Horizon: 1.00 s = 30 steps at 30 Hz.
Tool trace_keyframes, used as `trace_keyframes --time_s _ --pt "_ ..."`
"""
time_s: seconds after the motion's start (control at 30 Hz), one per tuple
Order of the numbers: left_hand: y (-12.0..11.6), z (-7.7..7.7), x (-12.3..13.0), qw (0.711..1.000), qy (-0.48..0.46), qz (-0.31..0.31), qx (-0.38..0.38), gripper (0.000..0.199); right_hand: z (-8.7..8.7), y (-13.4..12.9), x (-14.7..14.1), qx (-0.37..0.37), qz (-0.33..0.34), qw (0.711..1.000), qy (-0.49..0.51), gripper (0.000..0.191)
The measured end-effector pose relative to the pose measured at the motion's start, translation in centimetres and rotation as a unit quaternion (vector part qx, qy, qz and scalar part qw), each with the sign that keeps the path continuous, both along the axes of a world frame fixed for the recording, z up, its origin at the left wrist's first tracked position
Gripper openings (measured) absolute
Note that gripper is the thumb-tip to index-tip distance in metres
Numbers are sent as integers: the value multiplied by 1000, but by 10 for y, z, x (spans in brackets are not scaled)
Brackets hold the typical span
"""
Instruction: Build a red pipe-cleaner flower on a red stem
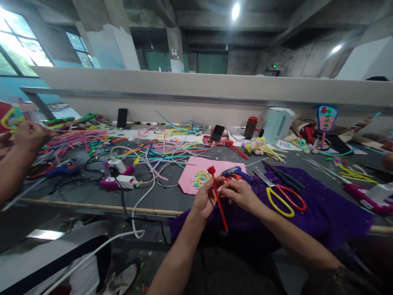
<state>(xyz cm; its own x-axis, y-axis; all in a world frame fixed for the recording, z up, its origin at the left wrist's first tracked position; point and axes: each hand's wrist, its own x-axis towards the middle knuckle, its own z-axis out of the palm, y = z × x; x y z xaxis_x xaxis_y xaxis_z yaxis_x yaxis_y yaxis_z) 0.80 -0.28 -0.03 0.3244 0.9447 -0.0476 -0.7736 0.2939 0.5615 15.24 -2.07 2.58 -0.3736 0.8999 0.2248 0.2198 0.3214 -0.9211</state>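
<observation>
While the left hand (204, 199) holds it, the red stem (221, 211) slants in front of the near edge of the bench (159, 198), its compact, bunched red head (211, 169) uppermost and its thin tail pointing down and to the right. The stem is slender and uniformly red. The left grip is closed on the stem, just below the head. The right hand (241, 194) is just beside the stem, fingers bent inward; whether its grip is closed on anything cannot be told.

Behind the hands, a pink sheet (188, 168) carries short yellow and green pieces (201, 179) and a blue glue gun (235, 172). To the right, a purple cloth (325, 209) supports scissors (284, 198) with one yellow and one red handle. The bench surface is dark grey. Loose coloured stems (172, 147), white cables (147, 192) and a power strip (123, 181) occupy its left and middle areas. A brown bottle (251, 128) and a pale green jug (278, 125) are positioned near the low partition (184, 84). At far left is another person's hand (32, 135). Beyond the partition, the room has concrete beams, lit ceiling lamps (236, 11) and windows (20, 45) on the left.
</observation>
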Motion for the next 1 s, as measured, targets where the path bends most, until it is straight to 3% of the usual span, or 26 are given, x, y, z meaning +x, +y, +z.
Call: trace_keyframes --time_s 0.13,0.27,0.47,0.63,0.9,1.0 --pt "-1 -1 0 999 36 -39 10 31 -3 6 -11 13 2 1000 -14 20" --pt "-2 0 0 998 53 -16 17 30 -4 6 -18 20 0 1000 -10 23" --pt "-1 -3 0 999 30 16 5 21 -3 1 -14 -138 66 982 107 31" --pt "-2 -2 -1 998 51 27 2 23 0 -1 -7 -196 90 968 129 32" --pt "-3 -2 -2 998 65 15 21 25 -11 -5 -10 -151 86 982 80 32" --pt "-3 0 -1 997 74 10 37 23 -4 -4 -2 -111 92 989 24 31"
